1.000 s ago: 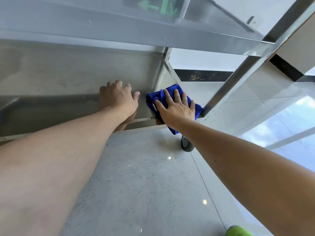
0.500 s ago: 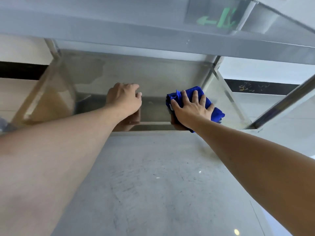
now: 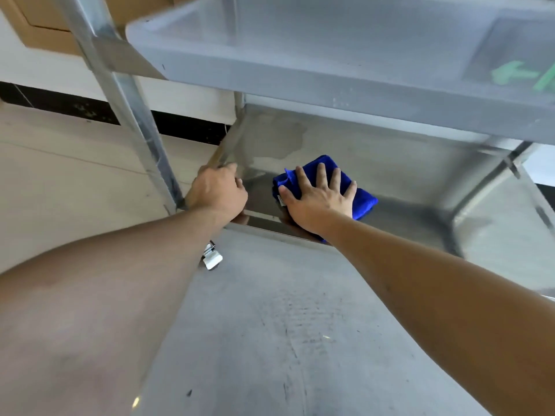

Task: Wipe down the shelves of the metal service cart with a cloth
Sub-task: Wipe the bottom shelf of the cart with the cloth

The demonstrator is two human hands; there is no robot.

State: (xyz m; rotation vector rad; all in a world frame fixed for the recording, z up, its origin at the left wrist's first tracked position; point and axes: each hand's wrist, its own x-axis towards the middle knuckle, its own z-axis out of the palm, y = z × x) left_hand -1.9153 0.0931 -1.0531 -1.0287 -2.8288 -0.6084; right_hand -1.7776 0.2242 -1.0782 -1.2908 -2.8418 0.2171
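Blue microfibre cloth, folded into a thick pad, lying flat on lower shelf of metal service cart, near front-left corner, under right hand with fingers spread straight and palm pressed down. Left hand curled over shelf rim beside corner post, bracing. Judged soft, light, compliant, likely to bunch or slide on smooth steel: best driven by flat palm pressure across centre, not pinched at an edge.

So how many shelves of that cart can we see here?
2. The upper shelf runs across the top; the lower shelf lies beneath it, under the blue cloth. Any others would be out of view.
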